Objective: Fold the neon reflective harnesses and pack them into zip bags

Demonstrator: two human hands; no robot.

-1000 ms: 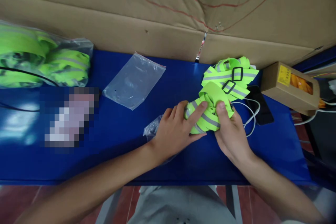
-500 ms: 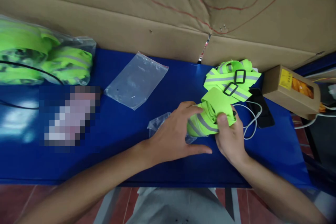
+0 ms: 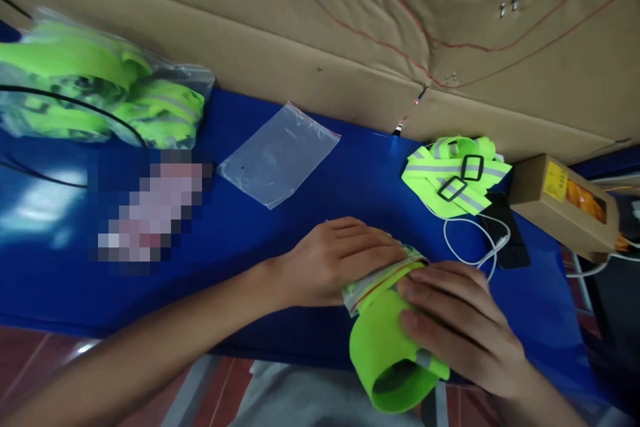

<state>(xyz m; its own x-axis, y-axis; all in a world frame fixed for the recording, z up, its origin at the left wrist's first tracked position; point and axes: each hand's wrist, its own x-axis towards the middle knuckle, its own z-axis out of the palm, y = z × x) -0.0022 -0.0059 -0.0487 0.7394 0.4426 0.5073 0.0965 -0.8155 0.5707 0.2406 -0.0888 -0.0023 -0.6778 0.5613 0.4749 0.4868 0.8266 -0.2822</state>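
Note:
Near the table's front edge I hold a neon yellow-green reflective strap (image 3: 383, 340), rolled up with a loop hanging toward me. My left hand (image 3: 337, 260) is closed over a clear zip bag (image 3: 356, 295) whose red-lined mouth fits around part of the roll. Fingers of my right hand (image 3: 465, 320) press on the roll from the right, by the bag's mouth. The part of the strap under my left hand is hidden. Further back lies a second reflective strap (image 3: 425, 173) with two black buckles.
Another clear zip bag (image 3: 283, 153) lies flat mid-table. Bagged green straps (image 3: 165, 110) and a black cable (image 3: 95, 95) are at left, near a blurred pinkish item (image 3: 163, 203). At right are a phone (image 3: 510, 243), a white cable (image 3: 463, 257) and a cardboard box (image 3: 533, 190).
The rolled strap has come nearer to me and turned, its loop now facing down. My left hand has closed over the bag, whose red-lined mouth now shows around the roll. The view has shifted.

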